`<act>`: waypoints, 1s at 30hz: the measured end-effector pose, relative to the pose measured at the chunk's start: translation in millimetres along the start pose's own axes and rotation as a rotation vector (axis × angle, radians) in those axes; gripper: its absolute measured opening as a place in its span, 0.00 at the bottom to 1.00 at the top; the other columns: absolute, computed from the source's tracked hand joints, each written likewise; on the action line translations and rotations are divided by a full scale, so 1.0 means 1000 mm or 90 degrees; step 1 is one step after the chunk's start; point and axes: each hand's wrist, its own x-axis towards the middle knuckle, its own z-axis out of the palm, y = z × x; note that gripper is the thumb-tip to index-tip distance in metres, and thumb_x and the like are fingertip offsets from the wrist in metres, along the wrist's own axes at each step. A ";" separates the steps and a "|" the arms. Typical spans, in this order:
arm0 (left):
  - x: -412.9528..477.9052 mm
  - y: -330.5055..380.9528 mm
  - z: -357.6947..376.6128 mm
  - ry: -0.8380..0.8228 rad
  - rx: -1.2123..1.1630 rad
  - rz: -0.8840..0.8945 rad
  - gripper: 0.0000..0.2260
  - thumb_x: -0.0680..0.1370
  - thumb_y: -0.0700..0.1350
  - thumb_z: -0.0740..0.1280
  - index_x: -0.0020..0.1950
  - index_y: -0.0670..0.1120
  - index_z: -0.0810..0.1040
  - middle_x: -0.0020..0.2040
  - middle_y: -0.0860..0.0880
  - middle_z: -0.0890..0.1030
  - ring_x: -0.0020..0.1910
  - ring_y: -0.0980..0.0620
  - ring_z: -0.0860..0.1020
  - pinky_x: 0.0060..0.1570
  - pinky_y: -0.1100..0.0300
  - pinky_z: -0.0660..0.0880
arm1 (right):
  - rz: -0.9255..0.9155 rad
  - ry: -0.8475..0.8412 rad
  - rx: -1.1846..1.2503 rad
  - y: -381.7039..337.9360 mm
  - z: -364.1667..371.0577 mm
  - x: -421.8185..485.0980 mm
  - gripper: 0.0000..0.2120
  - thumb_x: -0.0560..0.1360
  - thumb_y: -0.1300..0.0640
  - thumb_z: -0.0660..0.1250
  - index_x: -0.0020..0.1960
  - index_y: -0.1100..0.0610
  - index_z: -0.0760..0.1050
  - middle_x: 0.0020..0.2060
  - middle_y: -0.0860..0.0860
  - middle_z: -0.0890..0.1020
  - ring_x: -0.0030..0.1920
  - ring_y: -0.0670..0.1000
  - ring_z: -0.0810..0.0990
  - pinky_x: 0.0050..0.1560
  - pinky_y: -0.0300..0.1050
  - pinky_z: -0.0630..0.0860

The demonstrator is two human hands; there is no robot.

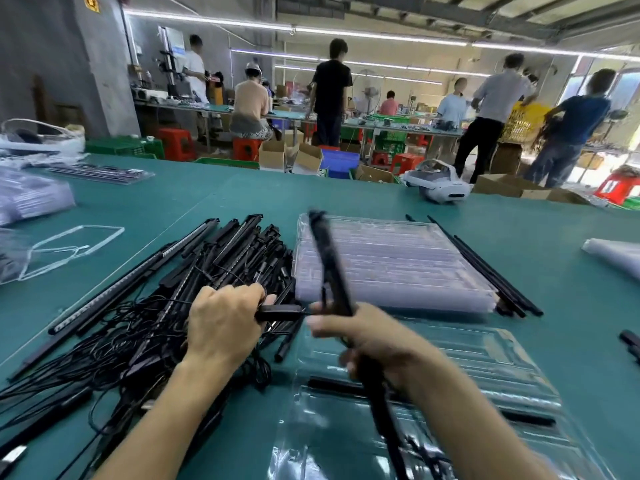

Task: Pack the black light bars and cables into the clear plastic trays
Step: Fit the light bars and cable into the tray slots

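right hand (374,344): grips bar (332,265), tipped up clear of the pile (221,258)
left hand (225,323): pinches black box (281,312), guessing to free it from cables (114,344)

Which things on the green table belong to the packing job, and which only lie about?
Job: light bar in right hand, black piece in left hand, pile of bars and cables, tray stack, open tray.
Lying about: white headset, rolled plastic.

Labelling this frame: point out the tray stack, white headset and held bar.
tray stack (398,261), head view, ribbed top face.
white headset (440,188), head view, front shell.
held bar (331,265), head view, upper shaft.
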 end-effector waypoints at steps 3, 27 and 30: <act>-0.004 0.000 0.003 0.035 -0.012 0.008 0.11 0.76 0.47 0.70 0.35 0.46 0.77 0.29 0.49 0.79 0.26 0.45 0.78 0.32 0.54 0.72 | -0.059 0.005 -0.107 0.009 0.037 0.014 0.09 0.75 0.52 0.71 0.49 0.57 0.79 0.33 0.50 0.78 0.18 0.43 0.68 0.20 0.36 0.66; -0.018 -0.024 -0.030 -0.122 -0.074 0.001 0.17 0.72 0.63 0.72 0.38 0.53 0.71 0.27 0.54 0.74 0.28 0.51 0.75 0.38 0.57 0.69 | -0.242 0.189 0.377 -0.061 -0.051 0.010 0.17 0.77 0.48 0.68 0.34 0.56 0.74 0.39 0.48 0.78 0.39 0.48 0.80 0.27 0.37 0.73; -0.018 -0.023 -0.028 -0.118 -0.067 0.040 0.16 0.69 0.56 0.77 0.35 0.49 0.74 0.25 0.53 0.76 0.24 0.50 0.76 0.33 0.58 0.70 | -0.235 0.111 0.307 -0.057 -0.049 0.007 0.15 0.70 0.50 0.71 0.27 0.54 0.78 0.50 0.47 0.83 0.55 0.52 0.84 0.23 0.34 0.70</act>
